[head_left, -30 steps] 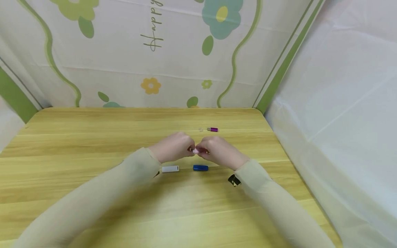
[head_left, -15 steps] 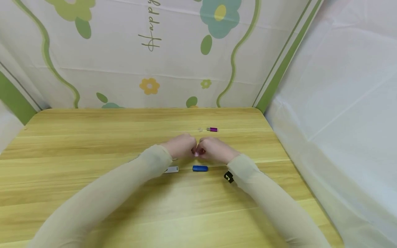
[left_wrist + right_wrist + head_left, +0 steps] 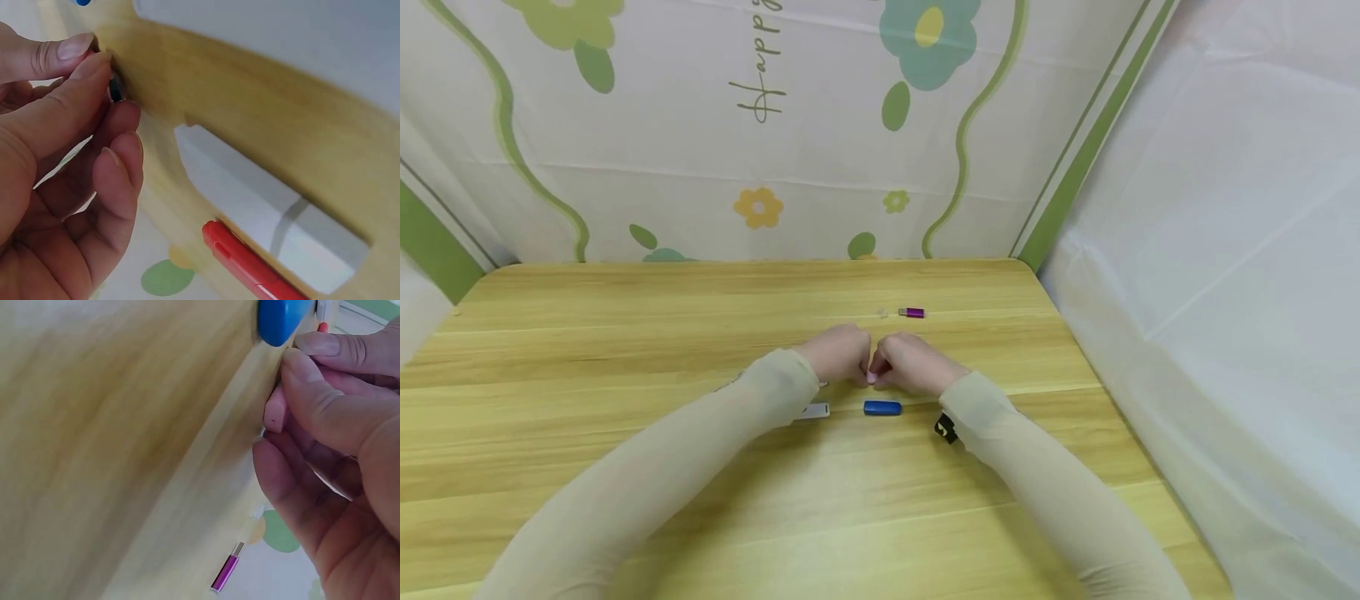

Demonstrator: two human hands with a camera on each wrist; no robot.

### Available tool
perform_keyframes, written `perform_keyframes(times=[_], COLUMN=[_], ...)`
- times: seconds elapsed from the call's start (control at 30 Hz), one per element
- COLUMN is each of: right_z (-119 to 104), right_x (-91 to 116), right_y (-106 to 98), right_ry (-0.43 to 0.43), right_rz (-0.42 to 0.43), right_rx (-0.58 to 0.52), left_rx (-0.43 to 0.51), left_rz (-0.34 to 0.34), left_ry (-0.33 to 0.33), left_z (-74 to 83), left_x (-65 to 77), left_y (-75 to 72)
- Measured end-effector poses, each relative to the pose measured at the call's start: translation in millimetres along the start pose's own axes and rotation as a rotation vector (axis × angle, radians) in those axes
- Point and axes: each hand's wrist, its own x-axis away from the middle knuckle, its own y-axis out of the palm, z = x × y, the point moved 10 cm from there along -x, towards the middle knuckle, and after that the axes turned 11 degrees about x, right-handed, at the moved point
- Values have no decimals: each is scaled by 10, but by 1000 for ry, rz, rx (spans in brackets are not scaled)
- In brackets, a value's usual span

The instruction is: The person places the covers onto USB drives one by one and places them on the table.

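Note:
Both hands meet near the middle of the table in the head view. My right hand [image 3: 913, 361] pinches a small pink USB stick [image 3: 275, 410] between thumb and fingers; its blunt pink end shows in the right wrist view. My left hand [image 3: 838, 353] pinches the other end, where a dark, metal-rimmed tip [image 3: 116, 89] pokes out past its fingertips. The fingers cover most of the stick. Just in front of the hands lies a blue USB stick [image 3: 882, 408]. A white USB stick [image 3: 275, 219] and a red one [image 3: 250, 262] lie by the left hand.
Beyond the hands, a purple USB stick [image 3: 913, 312] with a bare metal plug lies beside a small clear piece [image 3: 883, 313]. The wooden table [image 3: 625, 317] meets a flower-print cloth [image 3: 820, 150] at its back edge. White sheeting [image 3: 1225, 292] hangs along the right side.
Both hands have come slightly nearer the table's front, still together on the pink stick. The left forearm has shifted right, and its sleeve covers part of the white stick.

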Motion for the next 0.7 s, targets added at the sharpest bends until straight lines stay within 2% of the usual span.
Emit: perform_keyframes(times=[0.3, 0.4, 0.57, 0.7], right_z=[-31, 18, 206, 390], right_x=[28, 50, 77, 24], right_y=[-5, -28, -237, -437], right_ry=[-37, -16, 54, 90], right_rz=[-15, -40, -9, 33], right_rx=[-3, 3, 65, 139], left_rx=[-5, -22, -58, -88], left_rz=[-15, -19, 25, 72], left_ry=[-66, -74, -82, -73], left_z=[-16, -36, -80, -121], left_x=[8, -24, -128, -278], left_y=[5, -22, -230, -439])
